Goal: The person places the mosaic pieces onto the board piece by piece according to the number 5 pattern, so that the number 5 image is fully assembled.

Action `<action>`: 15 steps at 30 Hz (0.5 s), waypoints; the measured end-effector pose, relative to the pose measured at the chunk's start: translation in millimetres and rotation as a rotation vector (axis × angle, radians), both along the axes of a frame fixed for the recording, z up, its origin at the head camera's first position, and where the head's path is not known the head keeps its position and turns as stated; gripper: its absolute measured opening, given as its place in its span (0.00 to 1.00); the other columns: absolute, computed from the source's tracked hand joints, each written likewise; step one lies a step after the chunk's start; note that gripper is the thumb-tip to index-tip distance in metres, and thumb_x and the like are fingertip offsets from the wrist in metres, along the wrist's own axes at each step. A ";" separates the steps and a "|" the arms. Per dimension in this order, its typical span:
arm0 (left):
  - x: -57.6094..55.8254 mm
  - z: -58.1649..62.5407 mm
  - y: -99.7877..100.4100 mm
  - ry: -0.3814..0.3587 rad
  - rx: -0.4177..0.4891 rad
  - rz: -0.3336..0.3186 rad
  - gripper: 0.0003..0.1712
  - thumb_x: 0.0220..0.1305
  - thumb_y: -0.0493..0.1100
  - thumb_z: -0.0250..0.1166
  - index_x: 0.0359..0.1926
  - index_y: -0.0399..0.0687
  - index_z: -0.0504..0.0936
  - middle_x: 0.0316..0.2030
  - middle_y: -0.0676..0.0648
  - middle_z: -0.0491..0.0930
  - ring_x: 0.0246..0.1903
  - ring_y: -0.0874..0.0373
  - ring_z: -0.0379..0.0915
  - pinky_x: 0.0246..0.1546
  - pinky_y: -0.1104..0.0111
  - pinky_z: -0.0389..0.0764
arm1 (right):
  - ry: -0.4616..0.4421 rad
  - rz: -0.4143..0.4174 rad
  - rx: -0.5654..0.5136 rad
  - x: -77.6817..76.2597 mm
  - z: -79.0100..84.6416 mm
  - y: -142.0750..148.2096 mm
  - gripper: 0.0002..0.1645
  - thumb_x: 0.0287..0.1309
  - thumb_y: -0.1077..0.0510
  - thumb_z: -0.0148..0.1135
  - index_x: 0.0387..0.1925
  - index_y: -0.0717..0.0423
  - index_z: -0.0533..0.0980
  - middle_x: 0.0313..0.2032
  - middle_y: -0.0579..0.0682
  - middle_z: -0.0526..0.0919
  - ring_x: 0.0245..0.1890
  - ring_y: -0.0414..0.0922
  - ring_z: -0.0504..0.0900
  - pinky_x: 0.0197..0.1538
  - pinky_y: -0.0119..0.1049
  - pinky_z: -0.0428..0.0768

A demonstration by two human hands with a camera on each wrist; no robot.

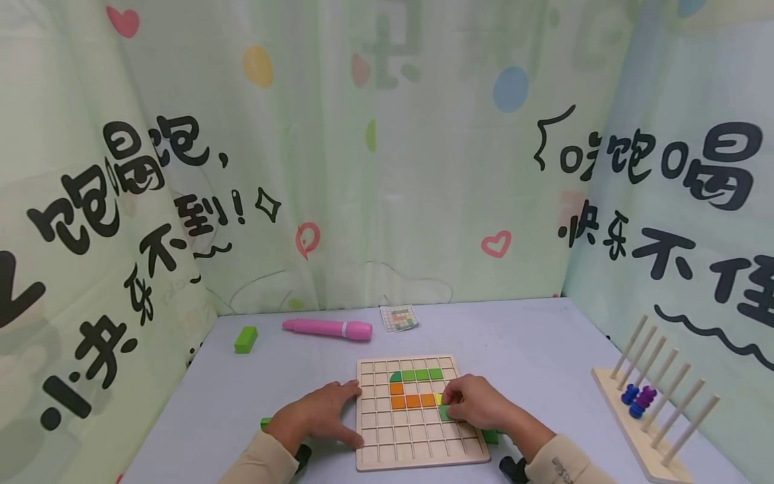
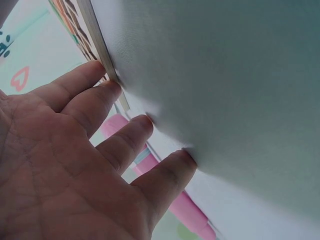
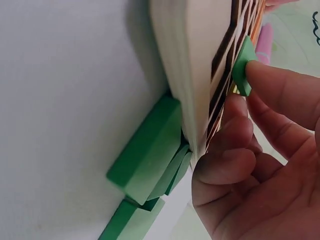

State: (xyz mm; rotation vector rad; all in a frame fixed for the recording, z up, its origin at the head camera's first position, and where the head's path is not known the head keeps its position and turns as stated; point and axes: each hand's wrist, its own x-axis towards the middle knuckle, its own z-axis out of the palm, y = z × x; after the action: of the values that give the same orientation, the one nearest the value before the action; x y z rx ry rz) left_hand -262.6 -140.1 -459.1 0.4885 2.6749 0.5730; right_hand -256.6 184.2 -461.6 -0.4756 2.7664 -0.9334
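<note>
A square wooden grid board (image 1: pixel 417 454) lies on the table between the hands. In its cells sit a row of green tiles (image 1: pixel 421 374), several orange tiles (image 1: pixel 412 401) and a yellow one (image 1: pixel 439 398) partly covered by the fingers. The right hand (image 1: pixel 478 402) pinches a green tile (image 3: pixel 242 67) between thumb and finger over the board's right side. The left hand (image 1: pixel 317 413) is spread, fingertips and thumb touching the board's left edge; its wrist view shows straight fingers. Several green blocks (image 3: pixel 150 150) lie against the board's right edge, beneath the right hand.
Behind the board lie a pink pen-shaped object (image 1: pixel 326 328), a small card with a grid pattern (image 1: pixel 399 318) and a green block (image 1: pixel 245 340). At the right stands a wooden peg rack (image 1: pixel 641 423) with blue and purple beads (image 1: pixel 643 398). Printed curtains (image 1: pixel 387 168) surround the table.
</note>
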 end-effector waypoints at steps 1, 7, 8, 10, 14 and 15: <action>0.0 0.0 0.1 -0.002 -0.001 0.002 0.53 0.48 0.61 0.83 0.72 0.52 0.71 0.75 0.47 0.68 0.74 0.41 0.62 0.73 0.43 0.66 | 0.004 -0.001 0.008 0.0 0.0 -0.2 0.07 0.59 0.67 0.69 0.32 0.52 0.82 0.28 0.45 0.79 0.31 0.43 0.74 0.34 0.34 0.73; 0.4 -0.1 0.3 -0.001 -0.003 -0.004 0.52 0.48 0.61 0.83 0.72 0.52 0.71 0.75 0.47 0.68 0.74 0.41 0.63 0.72 0.43 0.67 | 0.011 -0.005 0.014 1.2 3.5 3.9 0.05 0.59 0.65 0.70 0.35 0.52 0.84 0.31 0.43 0.81 0.33 0.42 0.75 0.37 0.36 0.76; 0.6 0.1 0.2 0.001 -0.002 -0.006 0.52 0.48 0.61 0.83 0.72 0.52 0.71 0.75 0.47 0.68 0.74 0.41 0.63 0.72 0.43 0.67 | 0.008 -0.005 0.006 1.5 4.6 5.5 0.05 0.59 0.64 0.70 0.37 0.53 0.85 0.32 0.43 0.82 0.33 0.42 0.76 0.38 0.36 0.77; 0.7 0.2 0.0 0.002 0.000 -0.007 0.52 0.48 0.61 0.82 0.72 0.52 0.71 0.75 0.47 0.68 0.74 0.41 0.62 0.72 0.43 0.66 | 0.003 -0.010 -0.008 2.0 7.0 9.2 0.05 0.61 0.63 0.69 0.39 0.54 0.85 0.33 0.43 0.82 0.34 0.42 0.76 0.37 0.36 0.77; 0.6 0.3 -0.4 0.003 0.002 -0.006 0.52 0.49 0.60 0.82 0.72 0.52 0.71 0.75 0.48 0.68 0.75 0.41 0.61 0.73 0.42 0.66 | -0.007 -0.049 -0.024 1.9 10.8 17.9 0.04 0.64 0.63 0.68 0.40 0.55 0.85 0.33 0.44 0.82 0.34 0.43 0.76 0.36 0.36 0.77; 0.6 0.3 -0.5 0.003 0.001 -0.006 0.52 0.49 0.60 0.82 0.72 0.52 0.71 0.75 0.48 0.68 0.75 0.40 0.61 0.73 0.42 0.66 | -0.012 -0.068 -0.025 1.9 11.7 20.1 0.04 0.64 0.62 0.68 0.40 0.55 0.84 0.33 0.44 0.82 0.34 0.43 0.75 0.36 0.36 0.76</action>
State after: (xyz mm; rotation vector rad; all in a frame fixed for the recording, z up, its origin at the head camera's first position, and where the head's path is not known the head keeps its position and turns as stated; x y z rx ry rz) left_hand -262.0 -140.6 -458.8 0.4979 2.6748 0.5730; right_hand -254.7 204.4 -449.9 -0.3802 2.7793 -0.9842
